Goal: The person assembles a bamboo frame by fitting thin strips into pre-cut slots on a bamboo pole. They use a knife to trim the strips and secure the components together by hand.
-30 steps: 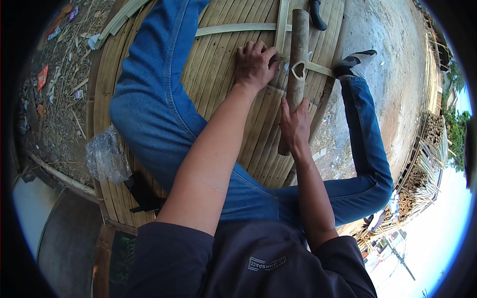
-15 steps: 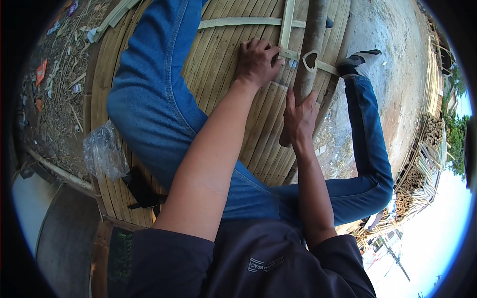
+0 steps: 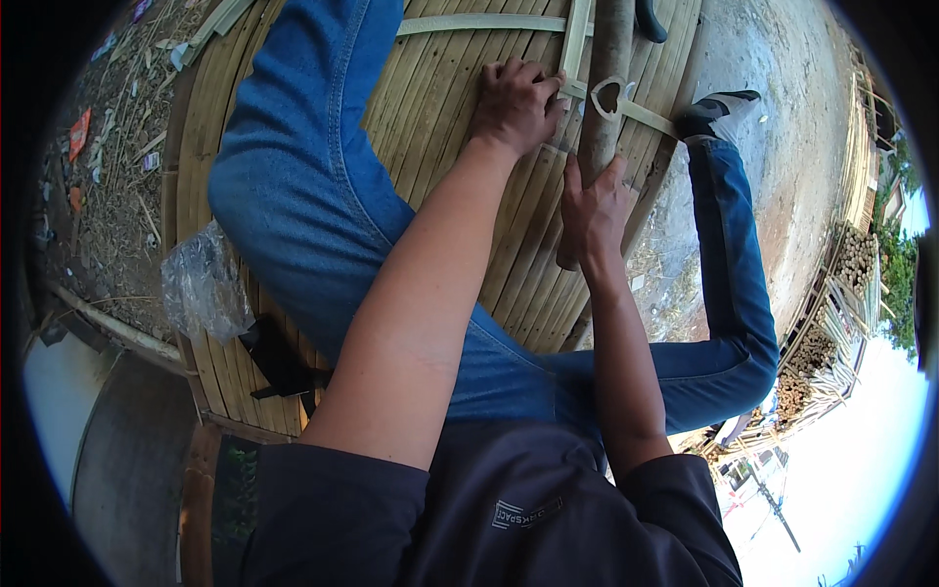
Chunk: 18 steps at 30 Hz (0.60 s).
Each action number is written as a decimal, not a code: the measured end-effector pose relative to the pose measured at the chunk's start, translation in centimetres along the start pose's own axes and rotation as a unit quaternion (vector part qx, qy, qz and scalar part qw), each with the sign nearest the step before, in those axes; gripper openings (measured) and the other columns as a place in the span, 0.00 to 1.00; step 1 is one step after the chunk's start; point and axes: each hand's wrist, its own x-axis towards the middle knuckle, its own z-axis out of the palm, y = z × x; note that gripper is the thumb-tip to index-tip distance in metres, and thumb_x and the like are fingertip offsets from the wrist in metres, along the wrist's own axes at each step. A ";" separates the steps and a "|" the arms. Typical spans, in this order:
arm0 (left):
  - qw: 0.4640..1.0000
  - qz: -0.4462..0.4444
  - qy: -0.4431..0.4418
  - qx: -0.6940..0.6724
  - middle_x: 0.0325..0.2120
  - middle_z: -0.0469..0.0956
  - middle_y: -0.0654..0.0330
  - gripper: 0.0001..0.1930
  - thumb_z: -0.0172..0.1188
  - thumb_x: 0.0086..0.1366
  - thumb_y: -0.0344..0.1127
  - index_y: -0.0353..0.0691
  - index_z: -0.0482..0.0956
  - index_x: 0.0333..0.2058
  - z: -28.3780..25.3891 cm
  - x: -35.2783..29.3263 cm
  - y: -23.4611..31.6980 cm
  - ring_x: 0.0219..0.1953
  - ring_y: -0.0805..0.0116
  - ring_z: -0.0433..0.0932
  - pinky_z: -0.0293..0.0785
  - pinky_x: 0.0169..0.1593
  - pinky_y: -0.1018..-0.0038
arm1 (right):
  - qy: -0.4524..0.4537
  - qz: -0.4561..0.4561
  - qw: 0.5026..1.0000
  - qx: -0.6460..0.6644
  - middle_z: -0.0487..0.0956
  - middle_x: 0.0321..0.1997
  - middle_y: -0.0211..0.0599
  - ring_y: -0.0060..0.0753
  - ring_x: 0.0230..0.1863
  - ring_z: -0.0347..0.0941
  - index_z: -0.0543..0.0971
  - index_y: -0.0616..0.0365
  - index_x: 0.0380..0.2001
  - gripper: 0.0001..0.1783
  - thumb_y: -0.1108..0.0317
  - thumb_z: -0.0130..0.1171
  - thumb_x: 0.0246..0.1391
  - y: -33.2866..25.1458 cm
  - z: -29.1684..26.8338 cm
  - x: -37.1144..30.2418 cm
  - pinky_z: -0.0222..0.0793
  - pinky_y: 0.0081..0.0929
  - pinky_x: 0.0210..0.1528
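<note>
A brown bamboo pole (image 3: pixel 612 54) runs up and away from me, with a pale-rimmed cut hole in its upper side. Around its near end my right hand (image 3: pixel 595 210) is closed, fingers along the sides. To the left of the pole, my left hand (image 3: pixel 516 106) is curled down at the slatted bamboo platform (image 3: pixel 430 127), its fingertips on a thin pale bamboo strip (image 3: pixel 571 88). That strip passes beneath the pole and comes out as a pale length (image 3: pixel 648 121) on the right. Another pale strip (image 3: pixel 577 34) meets it from the far side.
My legs in blue jeans (image 3: pixel 284 186) spread either side, one shoe (image 3: pixel 717 112) near the platform's right edge. A dark curved object (image 3: pixel 649 22) lies beyond the pole. Clear plastic (image 3: pixel 205 284) and a black object (image 3: pixel 279 357) sit at left. Bamboo piles (image 3: pixel 807 352) stand far right.
Both hands and the pole appear slightly farther up the view. More of the dark curved object shows beside the pole. My grips look unchanged.
</note>
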 end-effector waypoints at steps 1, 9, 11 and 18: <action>1.000 -0.003 0.003 -0.001 0.37 0.77 0.64 0.15 0.64 0.56 0.46 0.54 0.84 0.42 0.1 0.1 -0.2 0.47 0.66 0.71 0.59 0.55 0.61 | 0.003 0.001 1.000 -0.011 0.77 0.33 0.69 0.70 0.37 0.75 0.63 0.66 0.42 0.25 0.54 0.57 0.58 -0.1 -0.1 0.1 0.70 0.55 0.40; 0.999 0.012 0.038 0.019 0.33 0.76 0.66 0.14 0.64 0.56 0.45 0.54 0.84 0.42 0.2 0.4 -0.3 0.43 0.68 0.72 0.60 0.51 0.64 | 0.011 0.016 1.000 -0.021 0.77 0.30 0.68 0.70 0.36 0.76 0.63 0.66 0.39 0.25 0.53 0.57 0.58 0.7 0.1 0.5 0.70 0.56 0.39; 1.000 0.011 0.028 0.002 0.33 0.76 0.66 0.14 0.64 0.56 0.45 0.54 0.84 0.42 0.3 -0.4 0.0 0.43 0.67 0.72 0.60 0.51 0.64 | 0.042 0.011 0.999 0.009 0.77 0.30 0.68 0.69 0.36 0.76 0.63 0.66 0.40 0.25 0.53 0.57 0.58 0.5 -0.3 -0.4 0.70 0.56 0.39; 1.000 0.004 0.015 0.024 0.32 0.77 0.67 0.14 0.64 0.56 0.44 0.54 0.84 0.41 0.0 -0.7 0.2 0.43 0.67 0.73 0.61 0.51 0.64 | 0.027 -0.010 0.999 -0.038 0.77 0.30 0.68 0.69 0.35 0.76 0.63 0.65 0.41 0.25 0.53 0.58 0.58 1.1 0.3 -0.7 0.70 0.54 0.38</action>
